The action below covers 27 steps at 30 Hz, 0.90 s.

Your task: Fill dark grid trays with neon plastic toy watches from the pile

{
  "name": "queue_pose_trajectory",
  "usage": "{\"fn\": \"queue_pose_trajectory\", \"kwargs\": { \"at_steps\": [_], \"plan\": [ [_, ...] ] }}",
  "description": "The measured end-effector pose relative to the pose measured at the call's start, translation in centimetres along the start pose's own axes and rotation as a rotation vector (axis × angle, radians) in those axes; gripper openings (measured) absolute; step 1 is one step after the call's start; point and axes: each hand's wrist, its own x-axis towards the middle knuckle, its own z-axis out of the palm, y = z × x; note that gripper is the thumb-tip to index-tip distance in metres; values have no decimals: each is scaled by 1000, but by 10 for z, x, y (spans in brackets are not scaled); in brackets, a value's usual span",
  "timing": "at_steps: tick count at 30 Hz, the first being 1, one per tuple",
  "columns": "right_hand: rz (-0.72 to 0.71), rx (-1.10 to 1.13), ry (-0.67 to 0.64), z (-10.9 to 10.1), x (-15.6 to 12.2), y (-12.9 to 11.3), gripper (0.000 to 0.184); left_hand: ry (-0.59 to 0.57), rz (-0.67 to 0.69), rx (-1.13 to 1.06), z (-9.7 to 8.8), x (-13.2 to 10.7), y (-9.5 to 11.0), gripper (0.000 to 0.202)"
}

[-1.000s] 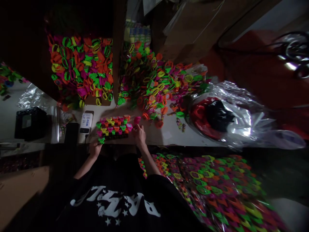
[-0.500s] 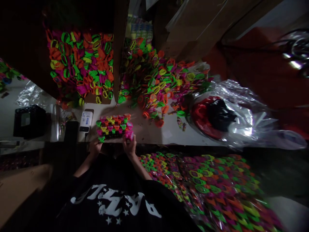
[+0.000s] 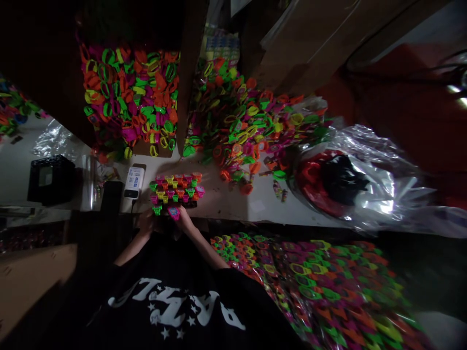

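Note:
Rows of small neon toy watches [image 3: 177, 187] stand close together on a dark holder [image 3: 189, 204] at the table's front edge. My right hand [image 3: 185, 221] is closed around a pink toy watch [image 3: 174, 212], at the near side of the holder. Left of it a green toy watch [image 3: 156, 210] sits alone in the nearest row. My left hand [image 3: 146, 219] is by the holder's near left corner, dark and blurred, so its fingers cannot be made out.
A box of loose toy watches [image 3: 134, 97] stands behind, with a loose heap [image 3: 248, 126] to its right. On the table are a white device with a cable [image 3: 134, 182], a black box [image 3: 51, 180] and a plastic-wrapped red bundle [image 3: 314, 180]. Bagged watches [image 3: 328, 282] lie below right.
My right hand has moved left and nearer to me with the pink toy watch, from the holder's right end to its near middle. The whole view has shifted slightly.

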Motion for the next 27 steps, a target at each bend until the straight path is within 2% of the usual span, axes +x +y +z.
{"fn": "queue_pose_trajectory", "kwargs": {
  "at_steps": [5, 7, 12, 17, 22, 27],
  "plan": [
    [75, -34, 95, 7, -2, 1, 18, -36, -9, -26, -6, -1, 9, 40],
    [82, -64, 121, 10, -2, -1, 18, -47, -14, -38, -8, -1, 13, 38],
    [77, -155, 123, 16, -1, -4, 20, -97, -40, -60, -11, 1, 16, 31],
    [111, -234, 147, 22, -1, -2, 21, -130, -79, -53, -12, 0, 13, 36],
    [110, -320, 119, 22, 0, -8, 26, -151, -115, -28, -11, -1, 11, 39],
    [206, -504, -8, 16, 3, -28, 22, -152, -143, 23, -5, 0, 6, 33]
  ]
}}
